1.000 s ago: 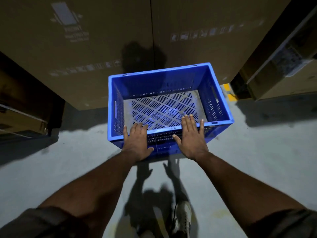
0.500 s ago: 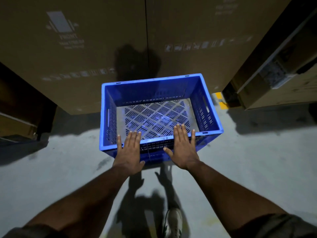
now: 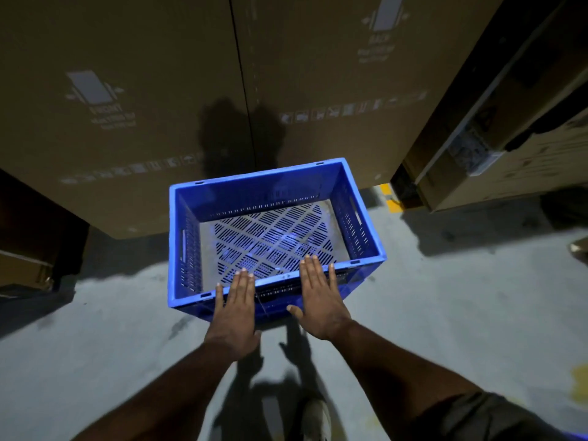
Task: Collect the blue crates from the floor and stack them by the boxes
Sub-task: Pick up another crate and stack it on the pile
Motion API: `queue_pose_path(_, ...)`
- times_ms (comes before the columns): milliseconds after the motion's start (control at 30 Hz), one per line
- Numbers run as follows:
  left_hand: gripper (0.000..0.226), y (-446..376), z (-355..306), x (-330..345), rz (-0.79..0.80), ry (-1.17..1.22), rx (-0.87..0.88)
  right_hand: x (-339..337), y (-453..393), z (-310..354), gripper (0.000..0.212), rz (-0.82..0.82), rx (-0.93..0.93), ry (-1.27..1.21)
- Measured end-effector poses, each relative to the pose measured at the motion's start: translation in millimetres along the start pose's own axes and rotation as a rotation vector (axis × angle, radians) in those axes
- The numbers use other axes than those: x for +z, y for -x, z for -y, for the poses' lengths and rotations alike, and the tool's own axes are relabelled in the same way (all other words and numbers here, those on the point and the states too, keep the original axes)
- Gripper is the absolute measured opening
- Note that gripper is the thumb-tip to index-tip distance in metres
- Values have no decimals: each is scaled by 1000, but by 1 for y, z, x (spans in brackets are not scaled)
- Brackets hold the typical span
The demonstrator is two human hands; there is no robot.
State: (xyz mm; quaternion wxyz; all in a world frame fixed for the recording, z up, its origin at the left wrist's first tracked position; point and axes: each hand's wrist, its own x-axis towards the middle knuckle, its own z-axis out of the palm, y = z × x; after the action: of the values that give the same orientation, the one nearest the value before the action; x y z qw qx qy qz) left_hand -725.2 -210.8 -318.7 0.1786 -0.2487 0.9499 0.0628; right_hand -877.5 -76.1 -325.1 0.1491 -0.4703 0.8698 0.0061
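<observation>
Grey concrete floor is lying dim under your feet, with tall cardboard boxes rising along its far edge and casting shadow onto it. Your blue crate is sitting open-topped just in front of those boxes, its far wall close to the cardboard; whether it is resting on the floor or being held just above it cannot be told. It is showing bright blue plastic, a thick rim, slotted side walls with a handle cut-out in each short end, and a pale base pierced with diagonal groups of slots. You are reaching both arms out to its near long wall. Your left hand is lying flat with fingers straight and together, fingertips over the near rim. Your right hand is doing the same beside it, thumb splayed outward. Neither grip is closing around anything; both palms are pressing flat against the near wall.
</observation>
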Motion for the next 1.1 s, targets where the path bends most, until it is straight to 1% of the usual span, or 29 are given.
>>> queue_pose_path(67,116,-3,1,-11,76,-17,1,-12,-2,2,99,76,7,-23)
queue_pose_path(167,114,-3,3,-30,181,21,2,-35,-4,3,94,204,33,-69)
queue_pose_path(233,110,1,4,-42,173,42,-13,-51,-5,2,92,223,68,-138)
queue_pose_path(400,100,31,-1,-85,44,110,-25,-93,9,10,86,105,106,-222)
queue_pose_path(500,96,57,-10,-124,-29,185,-22,-127,33,16,83,78,134,-264)
queue_pose_path(567,93,75,-18,-152,-110,238,-16,-151,48,23,82,32,146,-277)
queue_pose_path(700,92,96,-33,-202,-209,277,-23,-197,76,36,78,-44,172,-296)
queue_pose_path(833,91,107,-38,-229,-215,265,2,-226,99,42,77,-80,180,-319)
queue_pose_path(933,92,107,-37,-239,-239,258,26,-241,112,39,76,-130,229,-349)
queue_pose_path(1100,94,100,-28,-245,-215,249,87,-249,137,29,74,-178,326,-302)
